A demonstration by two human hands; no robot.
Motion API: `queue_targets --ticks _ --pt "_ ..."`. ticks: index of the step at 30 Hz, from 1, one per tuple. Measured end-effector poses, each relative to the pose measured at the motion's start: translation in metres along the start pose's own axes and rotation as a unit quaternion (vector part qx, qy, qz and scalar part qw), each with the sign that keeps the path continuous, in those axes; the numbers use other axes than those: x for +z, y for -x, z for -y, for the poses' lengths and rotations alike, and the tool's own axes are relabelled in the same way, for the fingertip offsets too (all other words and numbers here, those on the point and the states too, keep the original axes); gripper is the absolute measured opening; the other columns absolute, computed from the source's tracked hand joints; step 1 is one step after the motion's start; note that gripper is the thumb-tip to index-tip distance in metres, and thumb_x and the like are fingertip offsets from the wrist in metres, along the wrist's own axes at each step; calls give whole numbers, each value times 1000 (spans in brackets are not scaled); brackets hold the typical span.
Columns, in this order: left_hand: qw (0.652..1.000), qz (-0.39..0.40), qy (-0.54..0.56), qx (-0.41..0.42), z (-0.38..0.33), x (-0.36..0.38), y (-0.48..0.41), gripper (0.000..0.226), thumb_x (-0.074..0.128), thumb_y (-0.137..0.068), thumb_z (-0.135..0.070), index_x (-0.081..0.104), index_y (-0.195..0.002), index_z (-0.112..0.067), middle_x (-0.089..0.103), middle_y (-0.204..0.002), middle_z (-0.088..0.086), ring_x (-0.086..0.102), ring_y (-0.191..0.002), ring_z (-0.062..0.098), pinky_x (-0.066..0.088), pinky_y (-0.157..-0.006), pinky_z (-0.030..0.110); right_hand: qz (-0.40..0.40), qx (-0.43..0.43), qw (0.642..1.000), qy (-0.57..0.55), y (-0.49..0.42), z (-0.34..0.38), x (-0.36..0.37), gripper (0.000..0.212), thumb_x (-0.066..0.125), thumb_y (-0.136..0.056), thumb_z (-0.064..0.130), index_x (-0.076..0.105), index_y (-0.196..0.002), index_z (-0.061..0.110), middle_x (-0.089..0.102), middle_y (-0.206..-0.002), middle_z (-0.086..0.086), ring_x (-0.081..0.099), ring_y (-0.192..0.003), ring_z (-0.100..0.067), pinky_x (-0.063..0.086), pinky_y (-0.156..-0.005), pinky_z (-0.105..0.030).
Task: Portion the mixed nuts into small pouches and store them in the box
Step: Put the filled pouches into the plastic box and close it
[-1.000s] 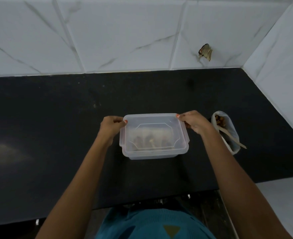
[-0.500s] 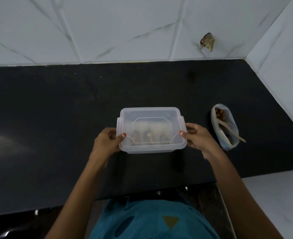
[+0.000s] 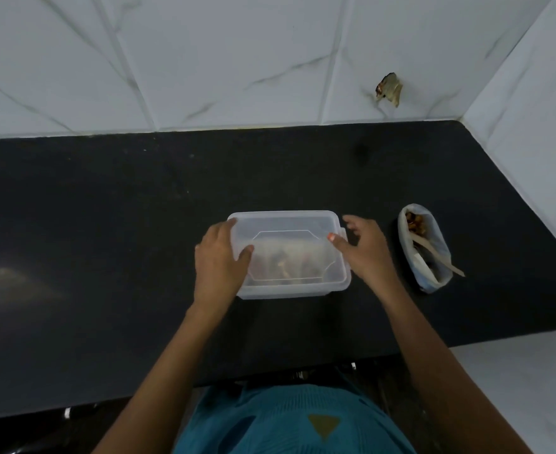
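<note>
Box [image 3: 289,290]: translucent plastic, standing flat on the black tabletop [image 3: 106,240], directly in front of me. Its lid [image 3: 286,224] is seated on top. Dim brown and pale shapes show through the lid toward the near side. I judge these to be filled pouches [image 3: 283,268], but their number cannot be read.

My left hand [image 3: 219,262] lies over the box's left edge, thumb laid on the lid, fingers stretched along the side toward the far corner. As far as can be seen it is pressing, not clamping. My right hand [image 3: 363,253] is at the right edge, fingers spread apart and holding nothing, with only the thumb tip touching the lid beside the side latch [image 3: 343,234]. Whether the latches are snapped down, I cannot tell.

To the right, near the box but not touching it, lies the open bag of mixed nuts [image 3: 441,247] with a wooden spoon [image 3: 446,263] in it.

Assessment: portioning and boxing look largely done, and seating the lid appears to be the step in hand. Nuts are left in the bag, so more pouches may be outstanding.
</note>
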State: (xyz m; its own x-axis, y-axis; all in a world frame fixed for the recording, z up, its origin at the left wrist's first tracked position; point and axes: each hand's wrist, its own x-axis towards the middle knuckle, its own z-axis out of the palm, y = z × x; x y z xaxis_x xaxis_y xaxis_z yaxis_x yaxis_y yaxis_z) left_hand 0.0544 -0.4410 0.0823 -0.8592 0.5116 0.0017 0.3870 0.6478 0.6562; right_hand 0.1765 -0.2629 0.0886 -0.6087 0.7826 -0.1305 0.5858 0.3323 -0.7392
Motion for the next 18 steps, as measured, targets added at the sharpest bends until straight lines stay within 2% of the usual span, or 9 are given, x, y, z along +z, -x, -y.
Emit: queue_targets --ticks 2,4,8,13,15,17,18 --pt "994 18 -91 55 -13 13 -7 57 47 -95 -34 26 -145 -17 24 -153 6 14 -144 23 9 -115 47 -9 -95 991 94 -6 7 13 52 55 -91 30 40 -138 15 39 -142 -5 33 -133 -21 31 -107 -34" --pt "978 48 -183 85 -18 27 -13 60 34 -97 -43 13 -149 -20 9 -157 4 1 -145 23 1 -115 49 23 -138 970 200 -11 9 27 55 43 -96 34 25 -145 16 23 -153 -4 16 -142 -18 17 -114 -35" --pt "957 88 -263 80 -13 44 -19 63 20 -98 -50 -2 -149 -22 -5 -158 5 -5 -145 26 -2 -115 51 54 -135 944 297 -16 -1 43 60 25 -100 41 2 -148 13 -1 -157 -4 -3 -144 -16 1 -116 -33" --pt "950 72 -289 91 -8 51 -18 63 13 -96 -50 -5 -149 -21 -5 -158 7 -3 -145 27 -3 -114 52 57 -147 935 318 -17 -7 48 59 22 -100 39 -1 -148 13 -5 -157 -4 -6 -144 -15 -5 -114 -30" --pt "945 69 -308 89 -9 51 -18 62 11 -96 -49 -5 -149 -20 -5 -158 7 -4 -145 27 -4 -113 55 74 -150 954 250 -20 -6 44 56 26 -100 36 5 -148 14 0 -157 -3 -3 -144 -14 -3 -114 -28" --pt "944 70 -311 84 -13 51 -18 60 13 -98 -48 -5 -149 -21 -5 -158 7 -5 -145 26 -6 -111 58 71 -92 993 30 -20 -3 33 50 33 -100 30 22 -146 16 17 -155 -1 14 -143 -12 9 -114 -27" --pt "945 73 -308 86 -16 52 -17 60 14 -98 -47 -5 -149 -22 -5 -158 6 -6 -145 26 -7 -110 59 49 -41 993 -100 -21 -4 28 45 37 -99 28 33 -142 17 29 -151 0 28 -137 -12 21 -111 -27"
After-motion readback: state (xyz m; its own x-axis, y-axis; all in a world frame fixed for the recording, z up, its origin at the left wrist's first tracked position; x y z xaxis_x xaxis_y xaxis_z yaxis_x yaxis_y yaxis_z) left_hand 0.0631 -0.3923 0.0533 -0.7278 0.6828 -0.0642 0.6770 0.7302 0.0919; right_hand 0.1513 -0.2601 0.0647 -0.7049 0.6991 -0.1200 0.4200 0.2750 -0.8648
